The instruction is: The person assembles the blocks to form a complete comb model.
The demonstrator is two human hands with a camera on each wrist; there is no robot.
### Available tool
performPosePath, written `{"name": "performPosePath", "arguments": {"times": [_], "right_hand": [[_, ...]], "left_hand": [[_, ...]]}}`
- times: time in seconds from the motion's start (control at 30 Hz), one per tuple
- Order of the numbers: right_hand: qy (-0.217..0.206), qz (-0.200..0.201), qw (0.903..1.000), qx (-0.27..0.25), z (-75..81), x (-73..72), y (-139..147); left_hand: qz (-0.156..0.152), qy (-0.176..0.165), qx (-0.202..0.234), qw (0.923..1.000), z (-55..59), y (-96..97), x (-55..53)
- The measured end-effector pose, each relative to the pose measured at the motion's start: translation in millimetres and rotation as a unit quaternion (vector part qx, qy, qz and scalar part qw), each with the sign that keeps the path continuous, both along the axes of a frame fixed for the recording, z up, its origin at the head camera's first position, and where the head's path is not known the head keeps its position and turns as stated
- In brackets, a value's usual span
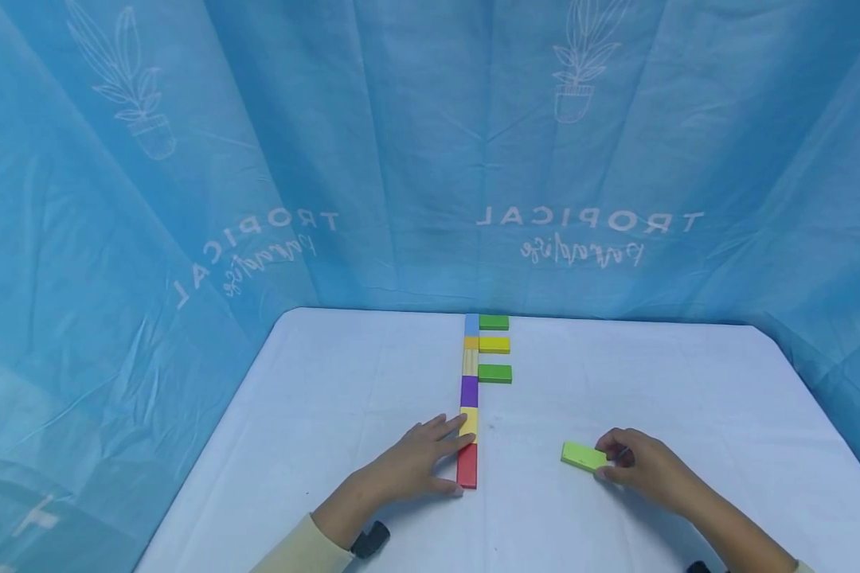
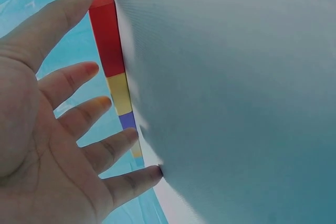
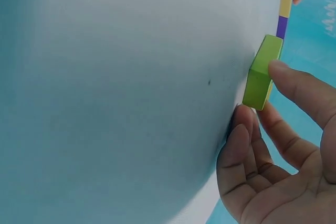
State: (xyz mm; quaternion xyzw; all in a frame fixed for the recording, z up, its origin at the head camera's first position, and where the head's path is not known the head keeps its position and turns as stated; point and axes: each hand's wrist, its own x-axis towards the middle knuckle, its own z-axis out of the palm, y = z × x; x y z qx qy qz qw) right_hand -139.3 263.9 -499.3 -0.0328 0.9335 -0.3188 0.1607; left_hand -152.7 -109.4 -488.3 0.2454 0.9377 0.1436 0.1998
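Note:
A straight row of coloured blocks runs away from me: red (image 1: 467, 469), yellow (image 1: 471, 415), purple (image 1: 469, 391), pale wood (image 1: 470, 363), orange (image 1: 471, 343) and light blue (image 1: 471, 325). My left hand (image 1: 421, 459) lies along its left side with spread fingers. Its fingertips overlap the yellow and red blocks, and in the left wrist view the thumb is at the red block's near end. Right of the row, my right hand (image 1: 647, 465) pinches a light green block (image 1: 579, 454) by its right end, between thumb and fingers. The right wrist view shows this block (image 3: 265, 61) tilted.
Three blocks stick out rightward from the row's far part: a green block (image 1: 494, 322), a yellow block (image 1: 494, 345) and another green block (image 1: 495, 374). A white cloth covers the table (image 1: 330, 382). Behind it hangs a blue printed curtain (image 1: 416, 159).

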Motion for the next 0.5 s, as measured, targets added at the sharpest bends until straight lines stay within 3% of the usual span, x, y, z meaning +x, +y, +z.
{"name": "performPosePath", "arguments": {"times": [0.5], "right_hand": [[0.006, -0.017, 0.9993, -0.031, -5.3, -15.9, -13]], "left_hand": [[-0.008, 0.002, -0.005, 1.0000, -1.4, -0.6, -0.2]]}}
